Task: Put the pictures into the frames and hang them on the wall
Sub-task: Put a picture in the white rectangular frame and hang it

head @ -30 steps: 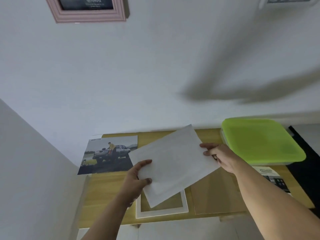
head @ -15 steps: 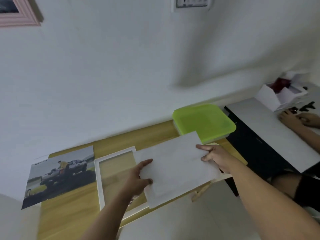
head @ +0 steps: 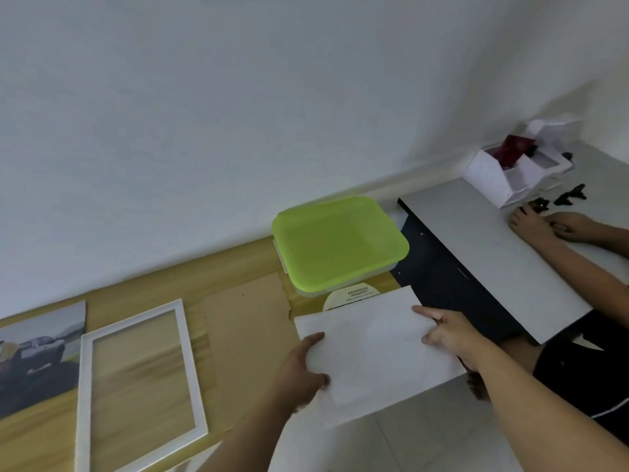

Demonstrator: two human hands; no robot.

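I hold a white sheet (head: 371, 349), blank side up, over the right end of the wooden table (head: 238, 267). My left hand (head: 299, 373) pinches its left edge and my right hand (head: 446, 332) grips its right edge. A white picture frame (head: 136, 379) lies flat on the table to the left, with nothing in it. A brown backing board (head: 248, 328) lies beside the frame. A printed picture of a truck (head: 37, 356) lies at the far left. Another printed sheet (head: 354, 296) peeks out from under the white sheet.
A box with a lime-green lid (head: 340, 243) sits at the table's back right. Further right stands a grey desk (head: 483, 247) where another person's hands (head: 551, 226) rest, near a white box (head: 510, 172) and black clips (head: 568, 197). A white wall (head: 238, 114) rises behind.
My view swung to the right and down; the pink frame on the wall left view. The white sheet, held in both hands, moved right, off the white frame toward the table's right end.
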